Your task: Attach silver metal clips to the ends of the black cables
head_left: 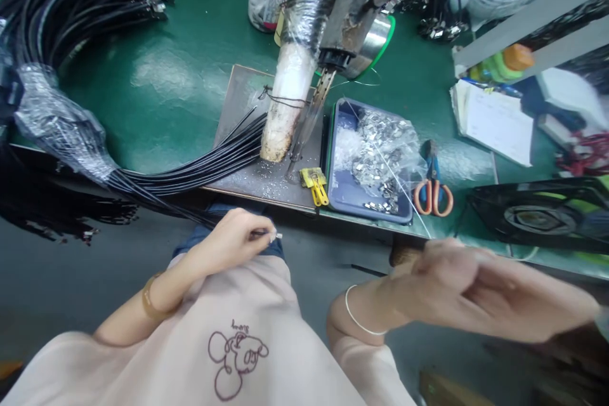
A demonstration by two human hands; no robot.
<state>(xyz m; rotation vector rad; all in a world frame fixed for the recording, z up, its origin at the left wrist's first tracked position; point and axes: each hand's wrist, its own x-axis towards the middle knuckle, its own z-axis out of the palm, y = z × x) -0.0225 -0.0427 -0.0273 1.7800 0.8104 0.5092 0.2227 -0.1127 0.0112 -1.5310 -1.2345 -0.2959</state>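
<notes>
Grn bench [190, 70] | tray [345, 185]: metal pcs [383, 204], clr bag [404, 139] | L hand [242, 235] pinches wht conn. [278, 236] | R hand [457, 285]: can't tell

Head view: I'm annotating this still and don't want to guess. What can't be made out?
In the head view:
- Right hand: motion blur; whether it holds anything is unclear.
- Left hand: its fingers hide most of the pinched piece; only a pale tip shows.
- Black cables: the white tube hides their ends.
- Notepad: any writing is too small and blurred.
</notes>
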